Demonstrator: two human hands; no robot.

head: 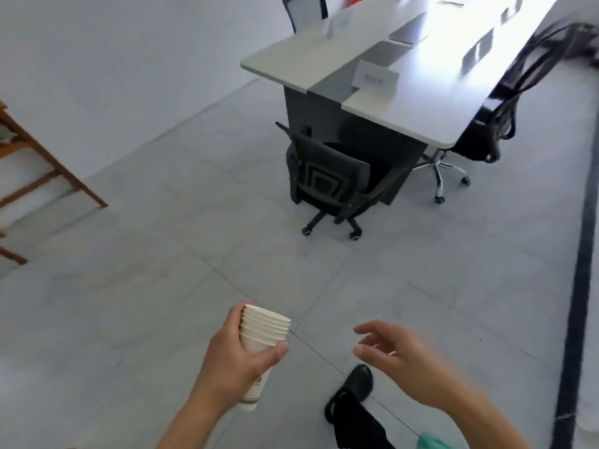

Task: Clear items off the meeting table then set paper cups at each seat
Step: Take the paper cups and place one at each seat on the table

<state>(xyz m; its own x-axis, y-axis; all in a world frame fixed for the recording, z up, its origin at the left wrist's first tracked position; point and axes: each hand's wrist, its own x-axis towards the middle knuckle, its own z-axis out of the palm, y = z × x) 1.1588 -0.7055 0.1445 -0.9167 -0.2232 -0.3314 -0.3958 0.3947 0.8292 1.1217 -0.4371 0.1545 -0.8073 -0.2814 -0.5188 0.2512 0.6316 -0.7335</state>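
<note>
My left hand (233,361) grips a stack of several nested white paper cups (264,335), rims tilted up and to the right. My right hand (398,354) hovers a little to the right of the stack, fingers relaxed and holding nothing. The long white meeting table (418,102) stands some way ahead at the upper right. A white name card (376,80) stands near its closest end, and further cards and flat dark items lie along it, blurred by glare.
A black office chair (334,183) is tucked in at the table's near end, another chair (483,137) at its right side, and one more chair (304,11) at the far left side. A wooden frame (39,176) stands at the left. Grey tiled floor (162,270) lies between me and the table. My dark shoe (356,384) is below.
</note>
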